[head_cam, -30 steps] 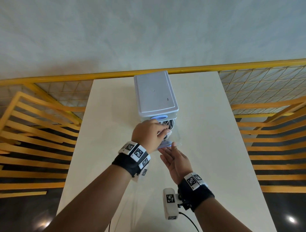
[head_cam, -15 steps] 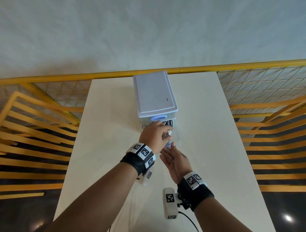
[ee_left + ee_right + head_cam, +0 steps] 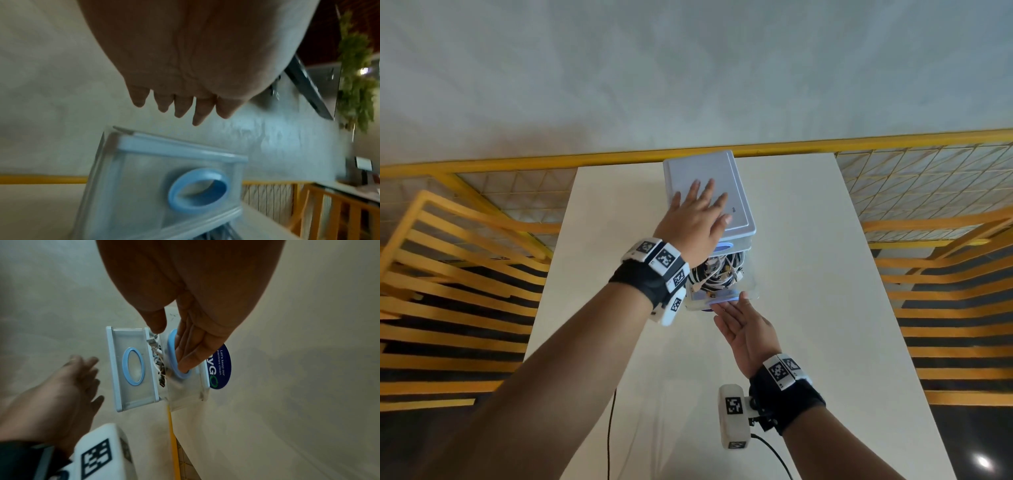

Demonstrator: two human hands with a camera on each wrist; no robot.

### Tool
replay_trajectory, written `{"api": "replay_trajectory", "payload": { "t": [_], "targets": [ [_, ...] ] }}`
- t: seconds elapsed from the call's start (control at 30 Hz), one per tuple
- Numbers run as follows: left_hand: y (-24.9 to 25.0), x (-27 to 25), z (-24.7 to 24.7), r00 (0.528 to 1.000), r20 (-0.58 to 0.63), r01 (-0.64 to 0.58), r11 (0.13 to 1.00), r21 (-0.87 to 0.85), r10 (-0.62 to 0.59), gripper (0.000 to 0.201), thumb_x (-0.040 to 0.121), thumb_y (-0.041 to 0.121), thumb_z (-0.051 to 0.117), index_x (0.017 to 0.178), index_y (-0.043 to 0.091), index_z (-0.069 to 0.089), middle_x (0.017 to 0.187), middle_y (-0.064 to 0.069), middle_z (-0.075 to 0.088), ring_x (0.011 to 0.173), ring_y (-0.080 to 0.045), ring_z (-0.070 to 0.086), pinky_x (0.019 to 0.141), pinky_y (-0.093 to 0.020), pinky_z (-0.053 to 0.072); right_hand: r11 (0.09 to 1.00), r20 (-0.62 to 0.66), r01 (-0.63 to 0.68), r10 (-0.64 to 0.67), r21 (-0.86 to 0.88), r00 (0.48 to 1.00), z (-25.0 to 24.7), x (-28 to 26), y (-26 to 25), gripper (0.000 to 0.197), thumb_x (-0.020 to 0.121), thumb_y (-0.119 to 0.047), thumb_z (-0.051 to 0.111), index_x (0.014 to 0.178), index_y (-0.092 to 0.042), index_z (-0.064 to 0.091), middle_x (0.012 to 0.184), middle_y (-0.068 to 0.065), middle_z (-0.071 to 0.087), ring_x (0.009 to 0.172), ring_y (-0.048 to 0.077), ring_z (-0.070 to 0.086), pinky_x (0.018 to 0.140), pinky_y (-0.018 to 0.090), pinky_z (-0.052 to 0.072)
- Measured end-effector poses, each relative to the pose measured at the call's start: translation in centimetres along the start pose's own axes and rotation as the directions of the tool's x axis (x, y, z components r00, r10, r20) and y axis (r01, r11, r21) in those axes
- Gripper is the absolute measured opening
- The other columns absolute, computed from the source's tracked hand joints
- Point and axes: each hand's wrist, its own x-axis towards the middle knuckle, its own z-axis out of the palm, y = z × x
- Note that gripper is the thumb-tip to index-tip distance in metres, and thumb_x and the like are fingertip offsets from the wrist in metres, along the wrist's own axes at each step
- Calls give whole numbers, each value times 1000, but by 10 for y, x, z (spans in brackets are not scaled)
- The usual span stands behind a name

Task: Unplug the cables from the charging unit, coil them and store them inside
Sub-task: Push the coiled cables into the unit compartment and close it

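Note:
The charging unit (image 3: 736,185) is a white box with clear drawers, standing at the far end of the table. Its lower drawer (image 3: 752,291) is pulled out and holds a tangle of white and black cables (image 3: 717,274). My left hand (image 3: 698,212) lies flat on the unit's lid with the fingers spread. My right hand (image 3: 739,318) has straight fingers against the drawer's front at its blue ring handle (image 3: 171,352), the thumb near the drawer's top edge. In the left wrist view my left hand's fingertips (image 3: 180,112) hover over the upper drawer's front (image 3: 144,186).
The cream table (image 3: 808,274) runs toward me. A yellow railing (image 3: 893,140) borders its far edge, and yellow slatted frames stand at the left (image 3: 448,257) and right (image 3: 945,274). A blue round sticker (image 3: 221,368) lies under the drawer. A thin black wire (image 3: 611,428) crosses the near table.
My left hand has left the cables in the drawer and moved up onto the unit's lid. The right hand stays at the drawer's front.

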Motion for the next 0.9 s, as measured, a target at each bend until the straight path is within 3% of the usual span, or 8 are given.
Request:
{"api": "replay_trajectory", "payload": {
  "t": [0.07, 0.13, 0.37, 0.6, 0.77, 0.9],
  "targets": [
    [-5, 8, 5, 982, 185, 12, 999, 43, -20, 60, 108, 49, 19, 162, 23, 11, 169, -9, -3, 156, -31, -6, 125, -53, 2, 1000, -7, 4, -3, 8, 1000, 2, 1, -2, 33, 104, -31, 55, 115, -1, 65, 106, 14, 78, 102, 22, 75, 87, 33, 56],
    [-11, 12, 11, 972, 233, 0, 998, 60, -15, 62, 107, 51, 18, 162, 26, 2, 169, -8, -9, 155, -31, -10, 124, -53, 0, 1000, -16, 7, -7, 9, 1000, 4, 4, -3, 31, 103, -30, 56, 113, -1, 65, 101, 14, 79, 100, 23, 75, 86, 33, 57],
    [-20, 12, 12, 972, 233, -36, 996, 76, 17, 61, 107, 51, 17, 161, 30, -2, 169, -5, -8, 156, -28, -10, 124, -50, 1, 1000, -23, 22, -22, 6, 999, 13, 16, -1, 39, 103, -32, 56, 122, 2, 63, 113, 18, 75, 105, 25, 74, 81, 30, 61],
    [-19, 12, 15, 974, 225, -42, 996, 82, 22, 61, 107, 50, 18, 161, 28, 0, 169, -7, -6, 156, -29, -7, 125, -52, 4, 1000, -35, -2, 2, 3, 999, 27, 26, -12, 36, 100, -32, 61, 114, 1, 65, 105, 15, 77, 97, 23, 75, 87, 32, 59],
    [-18, 12, 13, 975, 221, -40, 996, 80, 22, 61, 108, 50, 19, 161, 28, 1, 169, -7, -5, 156, -30, -6, 125, -52, 4, 1000, -40, 11, -12, -25, 999, 39, 35, -17, 34, 99, -31, 64, 114, 0, 67, 104, 15, 77, 90, 20, 77, 78, 27, 63],
    [-17, 12, 12, 976, 216, -40, 996, 81, 22, 61, 108, 50, 20, 161, 27, 1, 170, -7, -4, 156, -30, -5, 125, -51, 5, 999, -48, 35, -37, -32, 998, 43, 41, -14, 32, 98, -29, 65, 115, -2, 68, 102, 15, 78, 91, 20, 77, 79, 26, 62]
  ]
}}
